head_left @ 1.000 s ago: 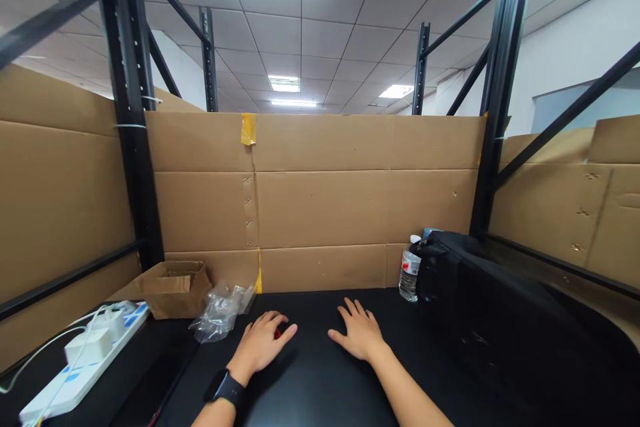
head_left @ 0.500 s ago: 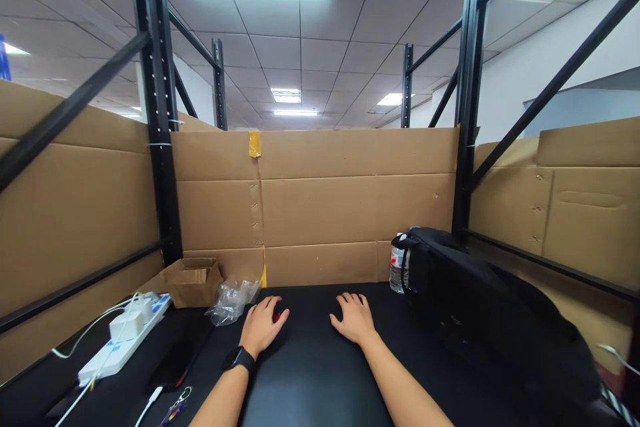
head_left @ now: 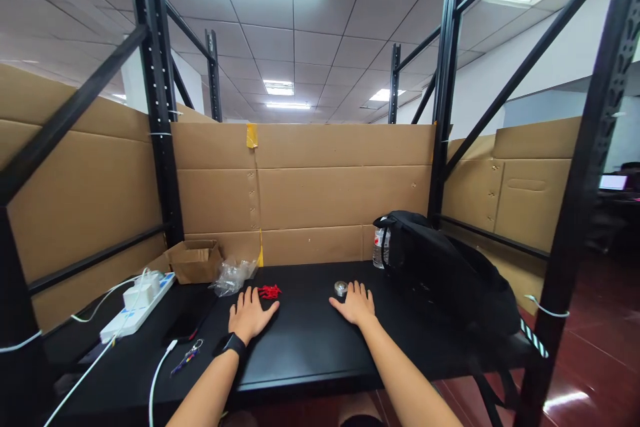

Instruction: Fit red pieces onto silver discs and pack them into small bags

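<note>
My left hand (head_left: 249,315) rests palm down on the black tabletop (head_left: 305,340) with its fingers spread, holding nothing. Just beyond its fingertips lies a small red bundle (head_left: 270,291), perhaps cord; its exact kind is too small to tell. On the other side, my right hand (head_left: 356,305) also lies flat with fingers apart and nothing in it. By its thumb and index finger sits a small round silvery object (head_left: 341,288), partly beside the fingers. A dark watch (head_left: 231,345) is on my left wrist.
At the left are a white power strip (head_left: 137,307), a keychain (head_left: 187,355), a dark phone-like slab (head_left: 187,323), an open cardboard box (head_left: 195,261) and clear plastic bags (head_left: 234,277). A black backpack (head_left: 445,273) and water bottle (head_left: 379,247) stand right. Cardboard walls (head_left: 310,193) enclose the back.
The view has pulled back, showing the table's front edge. My hands have drawn back slightly, uncovering the red bundle and the silvery round object.
</note>
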Demonstrator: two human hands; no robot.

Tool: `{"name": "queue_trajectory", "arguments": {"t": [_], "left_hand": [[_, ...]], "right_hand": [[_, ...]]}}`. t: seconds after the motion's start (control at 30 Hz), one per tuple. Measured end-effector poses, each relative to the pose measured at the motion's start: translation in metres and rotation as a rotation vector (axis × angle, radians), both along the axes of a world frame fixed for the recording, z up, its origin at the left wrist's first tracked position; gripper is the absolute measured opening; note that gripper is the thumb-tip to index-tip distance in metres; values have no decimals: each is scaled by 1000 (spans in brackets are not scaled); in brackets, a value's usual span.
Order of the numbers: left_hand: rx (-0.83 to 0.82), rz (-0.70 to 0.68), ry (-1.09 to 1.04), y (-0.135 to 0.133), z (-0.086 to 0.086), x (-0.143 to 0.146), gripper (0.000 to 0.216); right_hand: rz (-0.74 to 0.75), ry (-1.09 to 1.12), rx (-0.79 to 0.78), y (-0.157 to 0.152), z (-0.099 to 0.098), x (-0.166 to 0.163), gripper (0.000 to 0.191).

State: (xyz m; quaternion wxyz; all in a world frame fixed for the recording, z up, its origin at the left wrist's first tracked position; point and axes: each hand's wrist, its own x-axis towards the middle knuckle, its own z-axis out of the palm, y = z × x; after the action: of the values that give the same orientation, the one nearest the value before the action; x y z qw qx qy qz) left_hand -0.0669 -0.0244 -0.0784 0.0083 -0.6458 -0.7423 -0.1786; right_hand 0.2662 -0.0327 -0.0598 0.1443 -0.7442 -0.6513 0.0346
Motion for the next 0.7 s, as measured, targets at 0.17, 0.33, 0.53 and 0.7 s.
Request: {"name": "queue_trajectory", "arguments": {"t": [0.17,0.33,0.53,0.7], "left_hand": [[-99,40,21,-30,4,4,103],[-113,11,30,-49,10,6,98],[-149,10,19,-51,11,5,98],[-154,9,19,-50,9,4,99]], "right_hand": [[-109,23,-69,-20,-5,-3,111],[-86,5,-92,-35,-9,-6,100],[-85,-19,-100,-36,-9,-5,98],[-83,-11,-123,-36,-8,-6,98]]}}
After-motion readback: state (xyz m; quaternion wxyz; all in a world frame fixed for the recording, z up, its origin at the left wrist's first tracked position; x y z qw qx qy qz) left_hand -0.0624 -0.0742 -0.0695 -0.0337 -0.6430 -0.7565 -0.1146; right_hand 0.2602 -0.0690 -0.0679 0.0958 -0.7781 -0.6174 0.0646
